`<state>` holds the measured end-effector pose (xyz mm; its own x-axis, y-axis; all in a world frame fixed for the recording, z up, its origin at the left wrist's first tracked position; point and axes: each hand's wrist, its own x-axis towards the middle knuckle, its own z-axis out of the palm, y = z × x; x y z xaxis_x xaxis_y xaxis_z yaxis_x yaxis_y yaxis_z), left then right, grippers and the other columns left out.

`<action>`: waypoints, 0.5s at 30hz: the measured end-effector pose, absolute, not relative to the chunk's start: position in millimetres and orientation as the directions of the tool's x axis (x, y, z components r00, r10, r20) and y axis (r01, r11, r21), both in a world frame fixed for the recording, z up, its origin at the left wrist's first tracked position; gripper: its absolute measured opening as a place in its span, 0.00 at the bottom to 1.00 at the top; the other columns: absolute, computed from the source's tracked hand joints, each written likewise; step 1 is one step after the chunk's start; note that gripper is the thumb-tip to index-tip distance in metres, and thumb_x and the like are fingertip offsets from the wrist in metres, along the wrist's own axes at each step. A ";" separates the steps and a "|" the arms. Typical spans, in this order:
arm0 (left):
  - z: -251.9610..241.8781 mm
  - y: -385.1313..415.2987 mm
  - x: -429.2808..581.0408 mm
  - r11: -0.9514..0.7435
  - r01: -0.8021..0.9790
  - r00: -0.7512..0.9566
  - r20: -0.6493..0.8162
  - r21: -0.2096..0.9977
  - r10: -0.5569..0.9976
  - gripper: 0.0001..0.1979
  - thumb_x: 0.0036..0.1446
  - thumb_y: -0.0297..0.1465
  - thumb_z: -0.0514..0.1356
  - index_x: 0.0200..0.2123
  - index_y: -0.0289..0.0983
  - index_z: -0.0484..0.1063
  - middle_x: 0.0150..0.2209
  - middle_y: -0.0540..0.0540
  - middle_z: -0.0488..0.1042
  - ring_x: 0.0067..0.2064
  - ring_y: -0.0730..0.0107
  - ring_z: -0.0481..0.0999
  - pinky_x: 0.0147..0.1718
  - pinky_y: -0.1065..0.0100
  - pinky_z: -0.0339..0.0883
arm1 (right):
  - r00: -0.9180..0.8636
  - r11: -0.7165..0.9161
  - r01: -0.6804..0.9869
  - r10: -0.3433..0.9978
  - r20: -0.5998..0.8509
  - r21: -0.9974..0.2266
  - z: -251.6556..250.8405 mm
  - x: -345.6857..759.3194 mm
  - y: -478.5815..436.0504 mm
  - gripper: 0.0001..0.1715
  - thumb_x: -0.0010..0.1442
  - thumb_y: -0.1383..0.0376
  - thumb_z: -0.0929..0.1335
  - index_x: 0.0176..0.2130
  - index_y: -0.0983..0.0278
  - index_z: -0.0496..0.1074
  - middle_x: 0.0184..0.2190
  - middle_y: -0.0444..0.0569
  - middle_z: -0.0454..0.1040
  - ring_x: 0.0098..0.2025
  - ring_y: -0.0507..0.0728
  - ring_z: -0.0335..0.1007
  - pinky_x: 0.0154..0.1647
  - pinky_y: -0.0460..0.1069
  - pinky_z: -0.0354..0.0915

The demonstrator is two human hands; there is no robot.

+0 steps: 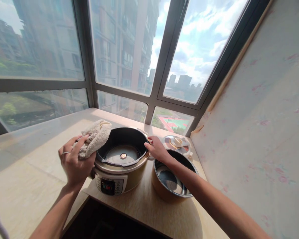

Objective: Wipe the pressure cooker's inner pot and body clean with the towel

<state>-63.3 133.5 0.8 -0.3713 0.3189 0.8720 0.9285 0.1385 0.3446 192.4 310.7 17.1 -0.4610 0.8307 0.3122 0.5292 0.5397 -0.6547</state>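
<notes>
A gold-coloured electric cooker (119,172) with a dark empty well stands on the pale counter, its control panel facing me. My left hand (73,162) is closed around a cream cloth (96,136), which rests on the cooker's left rim. My right hand (157,150) grips the right rim of the cooker, fingers curled over the edge. The heating plate shows at the bottom of the well.
A brown inner pot (173,179) sits right of the cooker under my right forearm. A lid (178,143) lies behind it by the window. A papered wall (259,126) rises on the right. The wooden counter (27,159) wraps along the windows.
</notes>
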 end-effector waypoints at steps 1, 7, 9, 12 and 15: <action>2.5 137.6 -65.9 0.142 0.910 -0.414 0.852 0.389 0.320 0.17 0.63 0.35 0.60 0.55 0.41 0.70 0.57 0.36 0.73 0.61 0.54 0.72 0.63 0.52 0.60 | -0.447 0.543 0.537 0.832 0.328 -0.645 14.7 189.7 312.2 0.21 0.61 0.60 0.69 0.52 0.66 0.69 0.53 0.60 0.70 0.53 0.62 0.69 0.56 0.56 0.66; 15.7 160.2 -84.1 0.110 0.880 -0.467 0.803 0.461 0.371 0.18 0.63 0.34 0.58 0.52 0.30 0.74 0.54 0.31 0.76 0.59 0.53 0.74 0.62 0.54 0.61 | -0.454 0.496 0.597 0.857 0.244 -0.631 14.5 174.7 326.7 0.19 0.62 0.56 0.69 0.48 0.66 0.70 0.47 0.57 0.75 0.51 0.64 0.71 0.55 0.57 0.65; 23.3 165.5 -89.8 0.110 0.876 -0.469 0.775 0.470 0.423 0.18 0.61 0.33 0.57 0.50 0.30 0.76 0.53 0.33 0.77 0.58 0.53 0.74 0.62 0.55 0.61 | -0.498 0.507 0.595 0.842 0.209 -0.624 18.8 172.1 329.4 0.17 0.62 0.55 0.69 0.45 0.65 0.71 0.43 0.55 0.76 0.46 0.63 0.73 0.49 0.55 0.66; 41.1 173.0 -97.4 0.159 0.843 -0.501 0.643 0.514 0.579 0.20 0.57 0.33 0.57 0.50 0.34 0.77 0.55 0.39 0.77 0.58 0.51 0.74 0.60 0.54 0.63 | -0.511 0.510 0.611 0.838 0.191 -0.605 23.8 170.7 328.4 0.16 0.61 0.55 0.69 0.43 0.65 0.72 0.42 0.54 0.77 0.45 0.64 0.73 0.46 0.54 0.66; 62.7 186.5 -105.9 0.284 0.794 -0.545 0.422 0.538 0.724 0.25 0.54 0.35 0.56 0.54 0.38 0.76 0.57 0.43 0.76 0.56 0.48 0.73 0.53 0.54 0.66 | -0.490 0.496 0.636 0.851 0.188 -0.591 25.1 171.1 324.7 0.17 0.62 0.56 0.68 0.45 0.65 0.72 0.45 0.56 0.77 0.47 0.65 0.73 0.48 0.55 0.64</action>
